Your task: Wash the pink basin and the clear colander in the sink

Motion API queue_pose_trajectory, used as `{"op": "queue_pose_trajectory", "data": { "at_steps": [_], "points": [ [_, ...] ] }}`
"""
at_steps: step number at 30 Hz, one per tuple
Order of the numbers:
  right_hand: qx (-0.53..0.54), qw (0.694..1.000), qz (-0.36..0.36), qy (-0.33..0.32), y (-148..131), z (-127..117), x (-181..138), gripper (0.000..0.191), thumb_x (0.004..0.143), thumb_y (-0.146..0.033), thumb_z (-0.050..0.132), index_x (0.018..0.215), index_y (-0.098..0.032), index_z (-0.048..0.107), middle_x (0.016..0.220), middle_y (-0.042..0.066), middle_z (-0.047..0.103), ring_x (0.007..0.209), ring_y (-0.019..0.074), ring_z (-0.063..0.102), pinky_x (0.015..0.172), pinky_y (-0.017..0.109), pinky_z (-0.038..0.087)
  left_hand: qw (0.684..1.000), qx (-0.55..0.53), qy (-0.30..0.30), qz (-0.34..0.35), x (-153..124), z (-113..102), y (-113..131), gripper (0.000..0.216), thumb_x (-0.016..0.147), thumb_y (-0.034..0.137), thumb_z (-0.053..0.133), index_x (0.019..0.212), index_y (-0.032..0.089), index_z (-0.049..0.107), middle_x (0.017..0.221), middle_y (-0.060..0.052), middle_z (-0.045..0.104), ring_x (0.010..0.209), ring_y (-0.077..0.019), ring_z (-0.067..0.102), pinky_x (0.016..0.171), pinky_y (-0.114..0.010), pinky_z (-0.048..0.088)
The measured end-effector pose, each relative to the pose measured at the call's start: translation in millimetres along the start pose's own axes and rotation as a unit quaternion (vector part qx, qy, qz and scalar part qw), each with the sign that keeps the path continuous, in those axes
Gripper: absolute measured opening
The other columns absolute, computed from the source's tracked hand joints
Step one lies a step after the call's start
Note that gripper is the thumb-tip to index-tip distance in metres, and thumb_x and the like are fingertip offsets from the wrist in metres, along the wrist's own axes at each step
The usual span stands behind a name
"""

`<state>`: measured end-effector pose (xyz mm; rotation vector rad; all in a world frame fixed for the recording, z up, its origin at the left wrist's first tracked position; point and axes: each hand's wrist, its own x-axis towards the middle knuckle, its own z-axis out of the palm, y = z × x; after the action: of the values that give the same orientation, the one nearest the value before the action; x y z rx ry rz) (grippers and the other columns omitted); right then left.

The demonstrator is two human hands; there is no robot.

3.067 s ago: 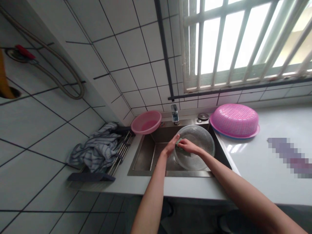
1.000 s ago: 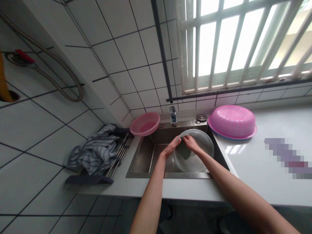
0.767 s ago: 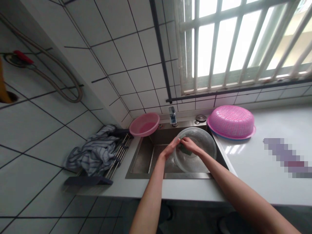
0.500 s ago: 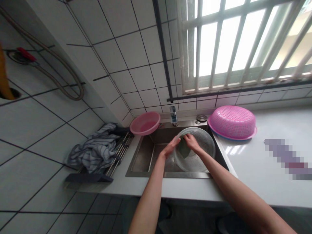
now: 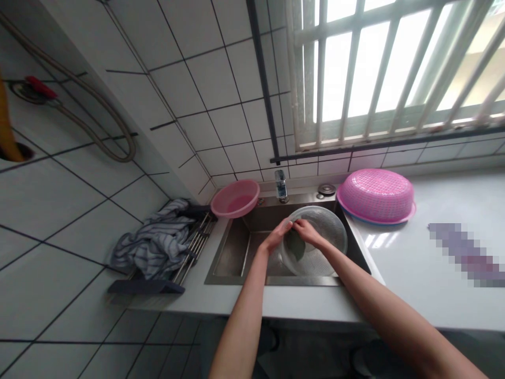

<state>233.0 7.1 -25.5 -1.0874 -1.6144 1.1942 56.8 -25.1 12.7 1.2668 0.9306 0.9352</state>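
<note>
A translucent mesh colander point(image 5: 329, 237) is tilted in the right part of the steel sink point(image 5: 226, 258). My left hand point(image 5: 278, 235) grips its left rim, thumb on top. Closed on a flat, dark green scouring pad point(image 5: 295, 245), my right hand point(image 5: 307, 231) presses against the inside of the same rim. The pad hangs down along the colander's inner wall, and its upper edge is hidden by the fingers. Both hands are close together, nearly touching at the rim.
Behind the sink stands a faucet point(image 5: 281, 185), with a pink basin point(image 5: 235, 199) to its left and a drain strainer point(image 5: 326, 189) to its right. A pink basket point(image 5: 376, 195) lies upside down on the right counter. A striped cloth point(image 5: 158, 245) covers a metal rack point(image 5: 194, 247) at left.
My right hand has moved slightly left and up to the rim, beside my left thumb. The scouring pad has shifted left with it. My left hand keeps its hold.
</note>
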Motion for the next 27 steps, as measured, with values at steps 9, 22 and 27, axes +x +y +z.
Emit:
{"op": "queue_pose_trajectory", "data": {
  "at_steps": [9, 22, 27],
  "points": [
    [-0.018, 1.0, -0.02, 0.011, 4.4, -8.2, 1.9, 0.029, 0.088, -0.044, 0.057, 0.084, -0.018, 0.07, 0.089, 0.01, 0.075, 0.076, 0.0222, 0.063, 0.073, 0.031, 0.05, 0.999, -0.024, -0.003, -0.028, 0.7, 2.3, -4.8, 0.074, 0.088, 0.065, 0.073, 0.147, 0.022, 0.061, 0.145, -0.014, 0.066, 0.141, -0.0371, 0.055, 0.124, -0.056, 0.035],
    [-0.044, 0.966, 0.054, 0.249, 3.6, -28.9, 9.4, 0.037, 0.092, -0.047, 0.046, 0.086, -0.019, 0.069, 0.097, 0.015, 0.076, 0.087, 0.0265, 0.065, 0.08, 0.033, 0.05, 0.999, -0.028, -0.03, -0.029, -0.9, 5.8, -2.5, 0.081, 0.09, 0.067, 0.071, 0.155, 0.023, 0.051, 0.149, -0.017, 0.061, 0.134, -0.0363, 0.059, 0.116, -0.056, 0.045],
    [0.012, 0.998, -0.039, -0.057, 3.1, 8.4, 0.7, 0.037, 0.088, -0.054, 0.058, 0.079, -0.019, 0.068, 0.081, 0.006, 0.071, 0.073, 0.0201, 0.06, 0.071, 0.03, 0.047, 0.999, 0.029, 0.012, -0.012, -1.7, -0.9, -0.8, 0.069, 0.09, 0.067, 0.07, 0.145, 0.026, 0.062, 0.153, -0.011, 0.059, 0.146, -0.034, 0.048, 0.127, -0.052, 0.032]
  ]
}}
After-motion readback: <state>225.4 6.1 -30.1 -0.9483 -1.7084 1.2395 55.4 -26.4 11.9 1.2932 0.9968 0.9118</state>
